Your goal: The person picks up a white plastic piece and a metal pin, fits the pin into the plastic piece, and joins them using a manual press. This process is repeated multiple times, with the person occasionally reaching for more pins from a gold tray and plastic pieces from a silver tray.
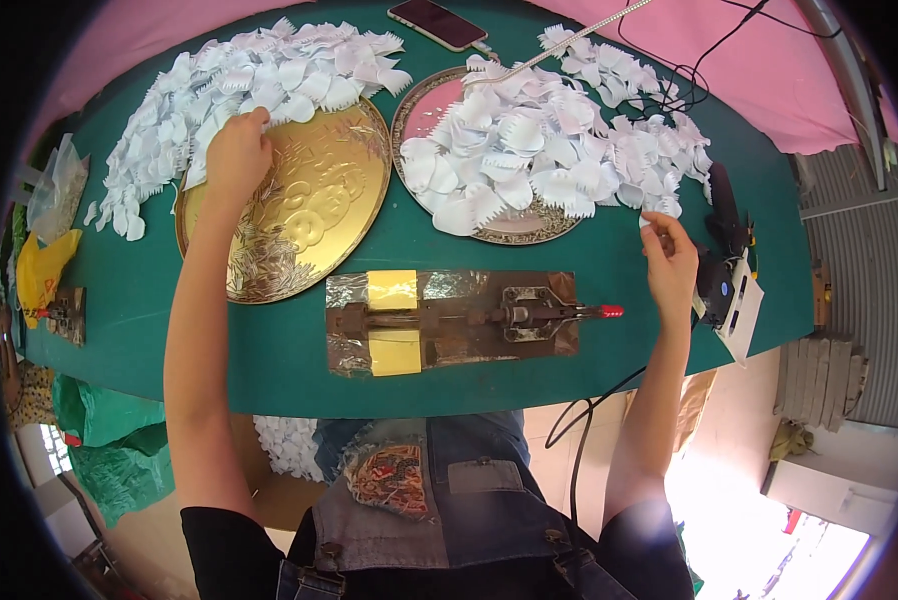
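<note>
My left hand (237, 165) reaches over the left rim of a gold round tray (334, 190), beside a large heap of white toothed pieces (259, 75). Its fingers are bent together, and what they hold is hidden. Slim shiny metal clips or pins (269, 250) lie scattered on the tray. My right hand (672, 262) pinches a white toothed piece (646, 221) at the right edge of a second heap (514, 140), which covers most of a patterned tray (524, 232). Between my forearms lies a toggle clamp (534, 312) with a red-tipped handle, mounted on a tape-covered board (449, 345).
A phone (437, 24) with a cable lies at the far edge of the green table (269, 360). To the right of my right hand are a black device (714, 280) and a white bracket (741, 315). Yellow and clear bags (49, 265) sit at the left. A black cable (579, 440) hangs over the front edge.
</note>
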`<state>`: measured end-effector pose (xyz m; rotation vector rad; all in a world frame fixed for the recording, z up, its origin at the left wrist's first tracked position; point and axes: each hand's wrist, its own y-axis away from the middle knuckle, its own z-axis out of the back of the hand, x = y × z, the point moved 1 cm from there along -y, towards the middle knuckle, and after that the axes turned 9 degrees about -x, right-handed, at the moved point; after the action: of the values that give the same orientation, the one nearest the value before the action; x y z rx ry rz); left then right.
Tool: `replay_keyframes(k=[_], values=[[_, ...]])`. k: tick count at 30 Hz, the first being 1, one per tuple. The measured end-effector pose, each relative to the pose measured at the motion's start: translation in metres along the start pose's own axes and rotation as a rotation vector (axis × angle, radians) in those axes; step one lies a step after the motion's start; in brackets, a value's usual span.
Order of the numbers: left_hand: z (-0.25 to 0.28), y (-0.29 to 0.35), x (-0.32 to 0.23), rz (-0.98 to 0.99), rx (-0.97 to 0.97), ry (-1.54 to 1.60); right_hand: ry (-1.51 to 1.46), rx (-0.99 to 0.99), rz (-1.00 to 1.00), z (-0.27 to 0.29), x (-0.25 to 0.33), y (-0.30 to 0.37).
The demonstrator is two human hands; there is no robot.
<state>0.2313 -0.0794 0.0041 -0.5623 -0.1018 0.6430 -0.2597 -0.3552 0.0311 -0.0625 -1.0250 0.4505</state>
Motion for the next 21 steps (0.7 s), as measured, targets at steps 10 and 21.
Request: replay_keyframes(k=[10,21], values=[[0.095,0.065,-0.030,0.651,0.013,1.174,0.590,-0.021,0.164,-0.027,-0.019,-0.044],[0.138,0.164,-0.140,0.533,0.052,1.480,0.689,-0.067,0.139,-0.035,-0.019,-0.059]])
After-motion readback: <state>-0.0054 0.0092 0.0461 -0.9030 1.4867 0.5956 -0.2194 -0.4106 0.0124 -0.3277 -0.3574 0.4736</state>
